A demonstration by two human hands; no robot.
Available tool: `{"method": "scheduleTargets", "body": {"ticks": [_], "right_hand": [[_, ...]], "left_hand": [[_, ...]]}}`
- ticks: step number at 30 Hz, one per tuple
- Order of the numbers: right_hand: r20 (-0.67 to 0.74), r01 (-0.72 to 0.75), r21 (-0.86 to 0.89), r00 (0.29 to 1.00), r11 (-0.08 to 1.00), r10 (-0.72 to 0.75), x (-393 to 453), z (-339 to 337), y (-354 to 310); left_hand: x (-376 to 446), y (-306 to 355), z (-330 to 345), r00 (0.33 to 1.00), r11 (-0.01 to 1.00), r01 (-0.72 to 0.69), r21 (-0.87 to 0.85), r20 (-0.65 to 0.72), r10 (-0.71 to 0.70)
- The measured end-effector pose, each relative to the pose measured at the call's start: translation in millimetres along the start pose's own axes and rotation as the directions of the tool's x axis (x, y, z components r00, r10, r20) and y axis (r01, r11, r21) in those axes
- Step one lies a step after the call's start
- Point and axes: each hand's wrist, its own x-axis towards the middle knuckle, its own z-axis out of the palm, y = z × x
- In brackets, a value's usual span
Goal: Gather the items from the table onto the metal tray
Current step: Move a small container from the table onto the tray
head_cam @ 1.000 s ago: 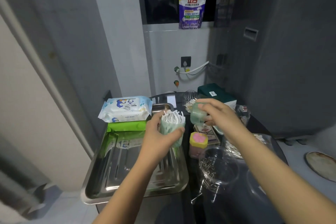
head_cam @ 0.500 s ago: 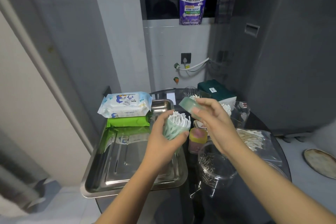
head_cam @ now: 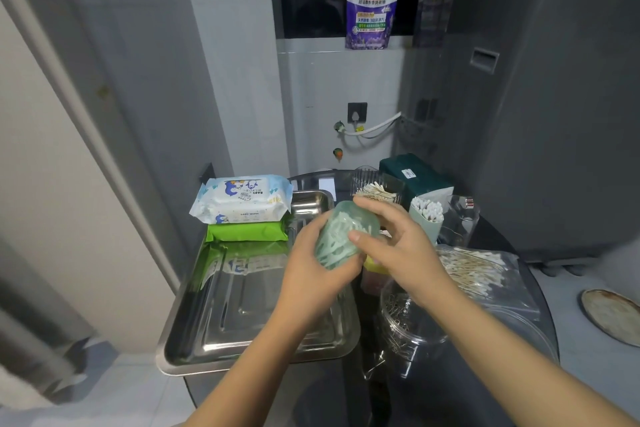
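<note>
Grey walls and a dark window frame a cramped corner, a purple detergent pouch [head_cam: 372, 7] up on the sill, and below it a dark round counter [head_cam: 502, 236] crowded with toiletries. On its left side sits the metal tray [head_cam: 242, 315], with a green pack [head_cam: 247, 231] at its far end and a baby wipes pack [head_cam: 242, 199] stacked on top of that.

Both hands are busy over the tray's right edge. The left hand [head_cam: 311, 270] is wrapped around a pale green tub of floss picks [head_cam: 341, 239], gripping it from below and behind. The right hand [head_cam: 398, 243] is closed over the tub's top, thumb on the near face and fingers curled across the far rim, looking like it is pressing a cap home. The tub leans, its long axis tipped up and away toward the right.

What matters now: the tub hangs just above the tray's right rim, and open tray floor lies down and to the left of it. The left hand is the nearer one and already carries the weight, so I'd judge a short lowering to the left, righting the tub on the way, would land it.

Waiting on the counter to the right: a cup of cotton swabs [head_cam: 427, 215], a bag of swabs [head_cam: 474, 267], a clear tub of clips [head_cam: 405, 315].
</note>
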Motion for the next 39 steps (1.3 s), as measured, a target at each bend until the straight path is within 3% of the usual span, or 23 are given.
{"method": "scheduleTargets", "body": {"ticks": [8, 29, 39], "right_hand": [[0.089, -0.090, 0.028, 0.992, 0.996, 0.087, 3, -3, 0], [0.142, -0.044, -0.038, 0.989, 0.998, 0.049, 2, -7, 0], [0.244, -0.164, -0.061, 0.954, 0.985, 0.174, 7, -16, -3]], "left_hand": [[2, -5, -2, 1.000, 1.000, -0.007, 0.004, 0.029, 0.007], [2, -6, -4, 0.996, 0.996, -0.072, 0.057, 0.063, 0.068], [6, -10, -7, 0.993, 0.999, -0.031, -0.009, 0.114, 0.031]]}}
